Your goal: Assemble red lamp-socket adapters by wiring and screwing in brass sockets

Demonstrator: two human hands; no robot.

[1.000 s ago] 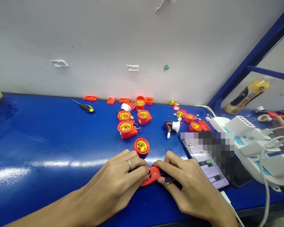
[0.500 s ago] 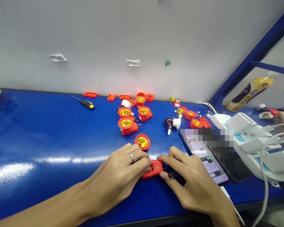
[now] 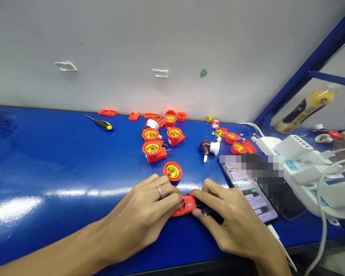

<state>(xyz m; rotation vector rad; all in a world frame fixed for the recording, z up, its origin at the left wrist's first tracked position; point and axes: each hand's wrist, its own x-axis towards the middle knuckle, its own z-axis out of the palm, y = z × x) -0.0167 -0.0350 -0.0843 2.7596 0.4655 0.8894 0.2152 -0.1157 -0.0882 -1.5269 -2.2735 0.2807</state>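
An orange piece (image 3: 185, 205) is being held flat on the blue table (image 3: 46, 161), close to the near edge. It is being gripped at its left end by the fingertips of the left hand (image 3: 145, 214), which are closed on it. At its right end, a small dark part (image 3: 204, 212) is being pinched by the right hand (image 3: 232, 226) and pressed against it. What that part is cannot be told, since most of it is being covered by the fingers.

Just beyond the hands, an orange socket (image 3: 172, 171) with a brass lining is lying on its own. Further back, a cluster of sockets (image 3: 153, 148) with prongs already fitted is lying together, and these are being judged as finished. Flat orange covers (image 3: 134, 115) and loose brass rings (image 3: 209, 119) are lying unjoined by the wall, so a fair share of the work is being judged as left, the piece in hand included.

A screwdriver (image 3: 102, 123) is lying well apart to the left. A phone (image 3: 251, 193) is lying just beside the right hand, with a white power strip (image 3: 304, 165) behind it.
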